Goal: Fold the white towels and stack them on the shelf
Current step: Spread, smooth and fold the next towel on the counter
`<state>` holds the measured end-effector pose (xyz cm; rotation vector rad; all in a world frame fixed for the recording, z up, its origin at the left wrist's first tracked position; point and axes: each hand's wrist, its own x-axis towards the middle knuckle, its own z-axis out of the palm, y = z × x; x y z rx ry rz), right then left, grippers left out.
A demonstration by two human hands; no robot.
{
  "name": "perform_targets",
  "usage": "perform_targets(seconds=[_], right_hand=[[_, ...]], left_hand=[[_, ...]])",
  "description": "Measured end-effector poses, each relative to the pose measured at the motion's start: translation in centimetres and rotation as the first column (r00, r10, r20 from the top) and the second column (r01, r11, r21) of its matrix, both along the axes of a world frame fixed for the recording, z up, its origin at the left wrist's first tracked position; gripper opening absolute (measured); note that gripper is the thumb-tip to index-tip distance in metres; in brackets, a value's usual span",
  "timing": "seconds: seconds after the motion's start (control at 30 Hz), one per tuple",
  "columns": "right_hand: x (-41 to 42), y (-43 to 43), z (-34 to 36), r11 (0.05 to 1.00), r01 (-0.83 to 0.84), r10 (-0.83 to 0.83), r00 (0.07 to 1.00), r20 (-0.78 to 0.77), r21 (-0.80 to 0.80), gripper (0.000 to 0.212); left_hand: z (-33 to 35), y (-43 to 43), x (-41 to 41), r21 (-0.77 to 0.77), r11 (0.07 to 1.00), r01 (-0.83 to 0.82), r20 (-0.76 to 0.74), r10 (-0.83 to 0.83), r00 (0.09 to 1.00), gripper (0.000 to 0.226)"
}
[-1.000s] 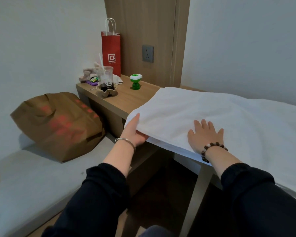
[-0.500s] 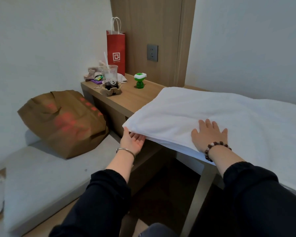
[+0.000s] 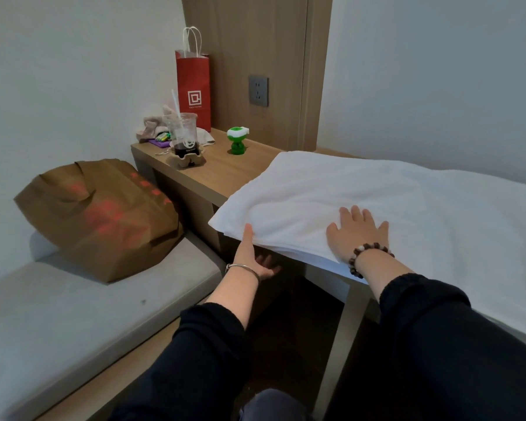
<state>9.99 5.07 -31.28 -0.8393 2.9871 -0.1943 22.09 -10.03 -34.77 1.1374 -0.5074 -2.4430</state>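
A folded white towel [image 3: 362, 189] lies across the white tabletop [image 3: 498, 268], and its left corner reaches over the wooden shelf [image 3: 222, 177]. My left hand [image 3: 252, 256] is at the towel's front edge. Its thumb lies up against the fold, and its fingers are spread and straight below the overhang, partly hidden in shadow. My right hand [image 3: 356, 235], with a bead bracelet on the wrist, rests flat on top of the towel with fingers straight and slightly apart.
On the wooden shelf stand a red paper bag [image 3: 193, 92], a plastic cup with a straw [image 3: 184, 135], a green toy [image 3: 237, 140] and some small clutter. A brown paper bag [image 3: 97, 217] sits on the grey bench cushion [image 3: 88, 305]. A table leg [image 3: 337, 338] stands below my arms.
My left hand has turned and dropped from holding the towel's corner to lying beneath its front edge. My right hand stays flat on the towel.
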Motion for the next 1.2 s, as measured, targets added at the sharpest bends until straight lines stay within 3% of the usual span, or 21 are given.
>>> perform_targets(seconds=[0.07, 0.2, 0.3, 0.37, 0.4, 0.47, 0.53, 0.6, 0.63, 0.67, 0.73, 0.83, 0.9, 1.0, 1.07, 1.13, 1.2], right_hand=[[-0.3, 0.0, -0.1, 1.000, -0.015, 0.014, 1.000, 0.021, 0.018, 0.062], [-1.2, 0.8, 0.7, 0.986, -0.143, 0.132, 0.983, 0.126, 0.082, 0.066], [-2.5, 2.6, 2.4, 0.959, -0.283, 0.277, 0.924, 0.263, -0.017, 0.061], [-3.8, 4.7, 3.3, 0.973, -0.184, 0.206, 0.964, 0.166, -0.138, 0.053], [-4.6, 6.2, 3.4, 0.986, -0.081, 0.090, 0.995, 0.053, -0.148, 0.050], [-5.5, 9.5, 3.0, 0.991, 0.121, -0.124, 0.991, -0.048, -0.056, 0.050], [-5.7, 12.2, 1.8, 0.983, 0.171, -0.174, 0.984, 0.037, 0.067, 0.055], [-5.6, 13.6, 1.0, 0.991, 0.103, -0.112, 0.987, 0.111, 0.087, 0.059], [-5.7, 14.2, 1.0, 0.996, 0.071, -0.077, 0.988, 0.130, 0.049, 0.060], [-5.7, 14.7, 1.2, 0.998, 0.056, -0.054, 0.986, 0.158, -0.011, 0.061], [-5.5, 15.6, 1.9, 0.992, 0.056, -0.028, 0.972, 0.232, -0.113, 0.062], [-4.7, 16.8, 2.8, 0.987, 0.028, 0.018, 0.959, 0.284, -0.157, 0.056], [-4.1, 17.6, 3.7, 0.980, 0.050, 0.017, 0.942, 0.335, -0.191, 0.048], [-4.7, 19.2, 4.9, 0.934, 0.106, 0.054, 0.903, 0.426, -0.342, 0.038], [-6.1, 20.4, 5.1, 0.872, 0.176, 0.030, 0.913, 0.408, -0.457, 0.032], [-8.3, 21.7, 4.5, 0.917, 0.142, -0.068, 0.977, 0.203, -0.373, 0.032], [-10.1, 23.2, 3.2, 0.981, 0.120, -0.102, 0.987, 0.122, -0.149, 0.036]], left_hand=[[0.6, 0.5, 0.4, 0.023, 1.000, -0.006, -0.087, 0.008, 0.996, 0.046], [1.9, -0.7, 0.9, -0.219, 0.968, -0.121, 0.037, 0.133, 0.990, 0.025], [2.8, -1.2, 1.4, -0.302, 0.950, -0.077, 0.131, 0.121, 0.984, 0.040], [3.0, -1.1, 1.4, -0.464, 0.879, -0.106, 0.284, 0.262, 0.922, 0.059], [3.1, -0.8, 1.3, -0.620, 0.778, -0.103, 0.336, 0.382, 0.861, 0.069], [3.3, 0.4, 0.7, -0.904, 0.425, -0.039, 0.238, 0.579, 0.780, 0.073], [3.9, 2.9, -0.7, -0.988, -0.013, 0.153, 0.129, 0.470, 0.873, 0.060], [4.4, 6.2, -3.0, -0.886, -0.351, 0.304, 0.257, 0.173, 0.951, 0.046], [4.7, 7.9, -4.1, -0.813, -0.460, 0.358, 0.377, 0.053, 0.925, 0.041], [4.9, 9.4, -5.1, -0.730, -0.550, 0.405, 0.490, -0.008, 0.872, 0.037], [5.4, 12.0, -6.4, -0.569, -0.669, 0.478, 0.610, 0.047, 0.791, 0.028], [6.6, 13.6, -7.9, -0.383, -0.743, 0.549, 0.581, 0.268, 0.768, 0.031], [7.4, 14.3, -9.2, -0.286, -0.729, 0.622, 0.593, 0.375, 0.713, 0.026], [7.8, 15.9, -11.3, -0.226, -0.671, 0.706, 0.654, 0.433, 0.621, 0.024], [7.5, 17.2, -13.0, -0.249, -0.687, 0.682, 0.645, 0.408, 0.646, 0.026], [6.9, 18.8, -15.3, -0.262, -0.738, 0.622, 0.644, 0.347, 0.682, 0.032], [6.5, 20.2, -17.5, -0.278, -0.771, 0.573, 0.680, 0.264, 0.684, 0.043]])
